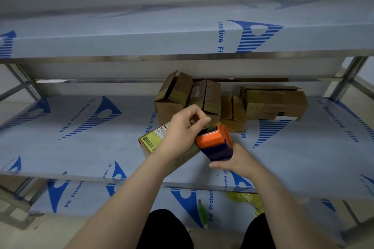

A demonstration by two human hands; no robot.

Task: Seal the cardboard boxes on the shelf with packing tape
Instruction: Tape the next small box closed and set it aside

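The right hand [236,159] is gripping the orange-and-blue tape dispenser [214,143] from behind, fingers wrapping its body. Just above the dispenser's mouth the left hand [182,127] is pressing thumb and forefinger together, though what they are pinching I cannot tell. A yellow-labelled box [149,139] is lying left of the dispenser, under that wrist, and more boxes [176,97] are sitting beyond it on the shelf [81,147].

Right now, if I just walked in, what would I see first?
The bright orange tape dispenser in the middle, gripped by the right hand, with the left hand curled just above its front. Behind it, brown cardboard boxes huddle at the back of the shelf, whose cover is printed with big blue shapes.
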